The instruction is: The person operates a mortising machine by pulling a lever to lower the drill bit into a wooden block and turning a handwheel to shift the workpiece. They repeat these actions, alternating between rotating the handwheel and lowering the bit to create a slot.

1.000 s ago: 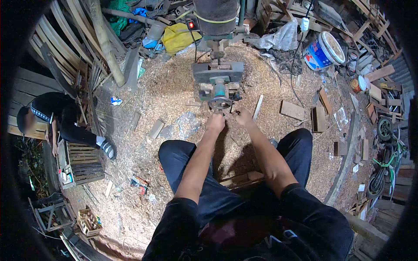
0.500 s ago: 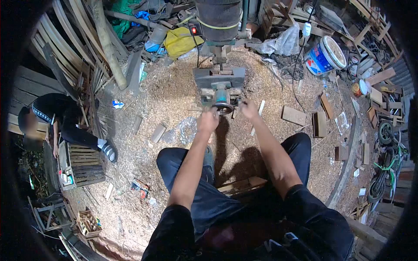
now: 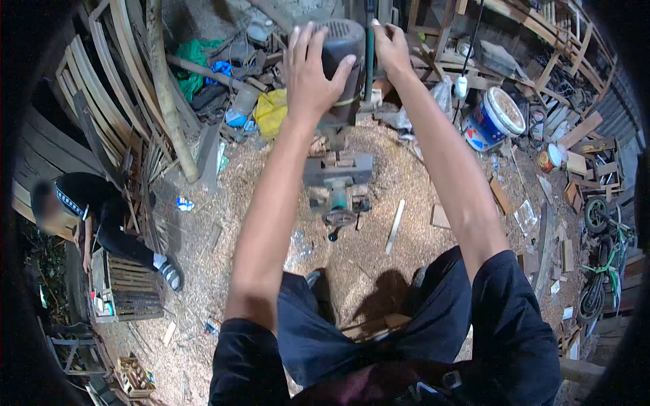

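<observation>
My left hand (image 3: 313,78) is raised with its fingers spread, overlapping the left side of the dark cylindrical motor housing (image 3: 351,64). Whether the palm presses on it cannot be made out. My right hand (image 3: 393,51) is up on the other side, close to a dark upright post (image 3: 370,54). Its thumb points upward, and the other fingers are partly hidden. Below both hands stands the machine's vise (image 3: 337,169), a metal block with a round handwheel (image 3: 340,217) at its near end.
Wood shavings cover the floor (image 3: 271,203). A paint bucket (image 3: 494,118) stands at the right, near scattered wood offcuts. Leftward, a person (image 3: 101,210) sits beside a slatted crate (image 3: 135,287). Curved wood strips (image 3: 95,95) lean behind them. A small green bike (image 3: 602,264) lies far right.
Both hands have left the handwheel area and risen to the upper machine, beside the motor housing. My left hand has opened wide. The camera view has tilted up.
</observation>
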The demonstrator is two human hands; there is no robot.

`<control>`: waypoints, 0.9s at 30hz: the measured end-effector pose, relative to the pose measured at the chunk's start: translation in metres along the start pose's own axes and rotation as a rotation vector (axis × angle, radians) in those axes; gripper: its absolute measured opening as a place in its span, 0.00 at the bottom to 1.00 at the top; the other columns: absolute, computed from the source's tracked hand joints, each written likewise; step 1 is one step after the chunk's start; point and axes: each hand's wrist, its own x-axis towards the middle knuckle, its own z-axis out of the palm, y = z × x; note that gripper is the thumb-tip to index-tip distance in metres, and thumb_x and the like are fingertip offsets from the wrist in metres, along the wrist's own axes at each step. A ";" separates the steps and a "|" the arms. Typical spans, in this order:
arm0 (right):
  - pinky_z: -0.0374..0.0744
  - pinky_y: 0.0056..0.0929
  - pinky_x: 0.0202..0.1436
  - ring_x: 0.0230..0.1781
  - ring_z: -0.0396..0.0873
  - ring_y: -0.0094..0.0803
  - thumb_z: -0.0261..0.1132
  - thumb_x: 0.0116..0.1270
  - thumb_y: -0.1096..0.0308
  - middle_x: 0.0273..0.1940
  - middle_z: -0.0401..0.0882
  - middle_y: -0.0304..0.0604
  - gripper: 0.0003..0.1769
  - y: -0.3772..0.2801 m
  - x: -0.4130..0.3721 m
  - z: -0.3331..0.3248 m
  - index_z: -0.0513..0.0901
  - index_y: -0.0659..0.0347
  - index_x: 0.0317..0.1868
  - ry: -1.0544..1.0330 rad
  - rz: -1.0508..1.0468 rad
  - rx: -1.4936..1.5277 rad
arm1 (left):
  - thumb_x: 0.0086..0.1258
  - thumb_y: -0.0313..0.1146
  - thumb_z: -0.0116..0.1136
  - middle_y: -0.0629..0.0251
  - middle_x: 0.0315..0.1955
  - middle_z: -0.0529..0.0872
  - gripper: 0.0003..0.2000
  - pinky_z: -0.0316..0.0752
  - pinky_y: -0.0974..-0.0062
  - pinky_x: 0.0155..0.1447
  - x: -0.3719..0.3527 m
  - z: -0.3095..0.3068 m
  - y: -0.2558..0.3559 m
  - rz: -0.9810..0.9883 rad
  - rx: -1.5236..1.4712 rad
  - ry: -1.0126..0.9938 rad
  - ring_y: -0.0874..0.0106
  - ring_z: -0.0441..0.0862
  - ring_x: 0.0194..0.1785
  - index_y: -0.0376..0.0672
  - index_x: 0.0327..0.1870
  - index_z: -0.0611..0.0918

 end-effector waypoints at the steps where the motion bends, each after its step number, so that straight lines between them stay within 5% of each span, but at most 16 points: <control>1: 0.73 0.35 0.62 0.58 0.77 0.46 0.65 0.64 0.40 0.56 0.78 0.61 0.45 0.003 0.020 0.009 0.69 0.76 0.62 -0.015 0.015 0.004 | 0.62 0.43 0.67 0.50 0.65 0.71 0.28 0.57 0.52 0.74 0.002 0.006 0.001 -0.007 -0.001 0.052 0.48 0.63 0.71 0.40 0.61 0.74; 6: 0.72 0.39 0.63 0.58 0.77 0.46 0.67 0.60 0.36 0.58 0.77 0.62 0.51 0.009 0.077 0.034 0.68 0.78 0.64 -0.167 0.114 -0.144 | 0.62 0.40 0.67 0.49 0.56 0.73 0.24 0.58 0.52 0.73 0.001 0.014 0.006 -0.023 -0.023 0.131 0.47 0.64 0.67 0.38 0.55 0.74; 9: 0.73 0.40 0.61 0.56 0.78 0.45 0.67 0.59 0.34 0.54 0.79 0.61 0.49 -0.016 0.096 0.028 0.75 0.77 0.60 -0.280 0.231 0.032 | 0.62 0.39 0.67 0.50 0.56 0.73 0.25 0.58 0.51 0.73 0.002 0.012 0.005 -0.009 -0.020 0.122 0.47 0.64 0.67 0.38 0.56 0.73; 10: 0.78 0.38 0.48 0.41 0.82 0.40 0.66 0.59 0.32 0.40 0.84 0.54 0.42 -0.025 0.100 0.031 0.83 0.73 0.45 -0.161 0.201 0.009 | 0.62 0.39 0.67 0.50 0.56 0.73 0.25 0.57 0.51 0.73 0.001 0.011 0.006 -0.006 -0.020 0.120 0.47 0.64 0.67 0.38 0.56 0.72; 14: 0.71 0.32 0.26 0.16 0.71 0.30 0.61 0.64 0.32 0.19 0.75 0.41 0.38 -0.070 0.097 0.027 0.83 0.68 0.25 -0.103 0.242 0.208 | 0.63 0.40 0.66 0.50 0.57 0.72 0.25 0.57 0.50 0.74 0.003 0.010 0.008 -0.020 -0.015 0.107 0.46 0.63 0.68 0.38 0.57 0.72; 23: 0.70 0.36 0.31 0.23 0.74 0.33 0.55 0.64 0.49 0.22 0.78 0.43 0.27 -0.063 0.049 0.012 0.79 0.65 0.20 0.008 0.124 0.193 | 0.65 0.40 0.64 0.46 0.62 0.69 0.26 0.54 0.50 0.75 -0.009 0.003 0.013 -0.070 -0.015 0.037 0.43 0.60 0.71 0.38 0.60 0.72; 27: 0.69 0.29 0.29 0.22 0.70 0.28 0.54 0.68 0.55 0.21 0.72 0.40 0.21 -0.103 -0.021 -0.023 0.76 0.63 0.23 -0.131 0.139 0.352 | 0.64 0.36 0.65 0.46 0.65 0.67 0.28 0.54 0.51 0.76 -0.021 -0.003 0.011 -0.079 -0.008 -0.051 0.41 0.57 0.72 0.38 0.64 0.69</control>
